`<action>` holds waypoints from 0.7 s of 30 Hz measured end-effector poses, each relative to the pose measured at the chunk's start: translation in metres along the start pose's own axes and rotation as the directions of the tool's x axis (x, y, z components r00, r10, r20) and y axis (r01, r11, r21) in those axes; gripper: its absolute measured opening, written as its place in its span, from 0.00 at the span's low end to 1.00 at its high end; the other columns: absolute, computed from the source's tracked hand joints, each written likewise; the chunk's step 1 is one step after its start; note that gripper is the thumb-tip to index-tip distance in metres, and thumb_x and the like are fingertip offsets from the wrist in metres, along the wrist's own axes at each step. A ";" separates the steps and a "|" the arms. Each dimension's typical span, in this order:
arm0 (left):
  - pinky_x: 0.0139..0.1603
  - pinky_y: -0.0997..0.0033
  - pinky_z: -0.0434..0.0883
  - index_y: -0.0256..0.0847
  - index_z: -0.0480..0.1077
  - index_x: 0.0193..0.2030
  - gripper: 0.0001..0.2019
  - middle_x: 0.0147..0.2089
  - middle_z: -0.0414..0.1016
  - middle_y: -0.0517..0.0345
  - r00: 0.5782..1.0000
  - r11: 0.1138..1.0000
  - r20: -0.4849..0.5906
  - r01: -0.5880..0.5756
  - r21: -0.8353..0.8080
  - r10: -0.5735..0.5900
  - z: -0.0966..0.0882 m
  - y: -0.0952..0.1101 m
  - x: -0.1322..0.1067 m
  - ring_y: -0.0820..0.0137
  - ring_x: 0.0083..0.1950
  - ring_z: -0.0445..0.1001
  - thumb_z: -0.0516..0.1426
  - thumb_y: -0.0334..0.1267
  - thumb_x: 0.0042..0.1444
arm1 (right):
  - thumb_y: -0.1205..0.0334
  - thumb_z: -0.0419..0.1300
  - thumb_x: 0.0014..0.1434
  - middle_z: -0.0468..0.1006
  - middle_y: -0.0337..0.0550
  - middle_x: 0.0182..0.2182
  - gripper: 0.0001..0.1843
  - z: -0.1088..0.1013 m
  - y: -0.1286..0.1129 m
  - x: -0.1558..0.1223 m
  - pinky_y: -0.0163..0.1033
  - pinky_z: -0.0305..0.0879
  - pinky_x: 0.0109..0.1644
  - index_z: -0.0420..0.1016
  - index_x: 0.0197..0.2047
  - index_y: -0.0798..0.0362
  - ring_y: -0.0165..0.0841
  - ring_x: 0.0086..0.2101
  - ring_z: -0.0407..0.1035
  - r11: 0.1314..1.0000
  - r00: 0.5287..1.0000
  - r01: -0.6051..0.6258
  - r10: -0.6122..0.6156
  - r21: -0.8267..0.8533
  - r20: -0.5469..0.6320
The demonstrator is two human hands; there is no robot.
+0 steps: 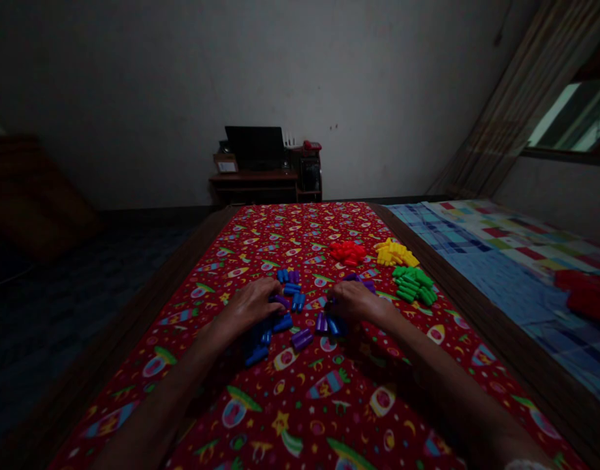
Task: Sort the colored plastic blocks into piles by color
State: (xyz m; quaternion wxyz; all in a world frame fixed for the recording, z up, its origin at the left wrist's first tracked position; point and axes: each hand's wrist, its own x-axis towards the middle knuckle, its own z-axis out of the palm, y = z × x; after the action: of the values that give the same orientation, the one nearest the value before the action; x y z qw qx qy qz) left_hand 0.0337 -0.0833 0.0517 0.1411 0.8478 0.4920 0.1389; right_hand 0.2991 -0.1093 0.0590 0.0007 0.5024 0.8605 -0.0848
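Small, glossy, rounded plastic pieces lie in loose groups by colour on a red patterned cloth. My left hand [255, 301] is over the blue pieces [283, 323], its thumb and fingers closed around a purple piece [280, 301]. Across a narrow gap, my right hand [352, 301] has its fingers curled downward; what they hold, if anything, is hidden. Beside its fingertips lie a purple piece [322, 322] and a dark blue one [335, 325]. More purple pieces [368, 285] show just behind that hand. A larger purple piece [302, 339] lies between both hands, nearer me.
Piles of red pieces [348, 252], yellow pieces [396, 252] and green pieces [414, 285] sit at the right of the cloth [324, 427]. A bed with a checked cover [480, 261] adjoins on the right. A monitor [255, 145] stands on a desk by the far wall.
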 end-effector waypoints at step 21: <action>0.42 0.65 0.73 0.40 0.77 0.41 0.18 0.39 0.81 0.53 0.995 0.841 -0.056 0.035 -0.539 -0.078 0.017 0.015 0.006 0.62 0.40 0.78 0.59 0.49 0.48 | 0.67 0.53 0.58 0.74 0.43 0.23 0.14 -0.012 0.102 0.000 0.33 0.52 0.29 0.80 0.31 0.59 0.29 0.26 0.64 0.899 0.881 -0.270 0.375 0.344 -0.290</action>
State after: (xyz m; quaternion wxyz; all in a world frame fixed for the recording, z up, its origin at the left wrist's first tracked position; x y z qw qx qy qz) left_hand 0.0551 -0.0871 0.0421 0.3582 0.7536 0.4631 0.2988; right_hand 0.3886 -0.0588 0.0555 -0.2122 0.6413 0.7276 -0.1200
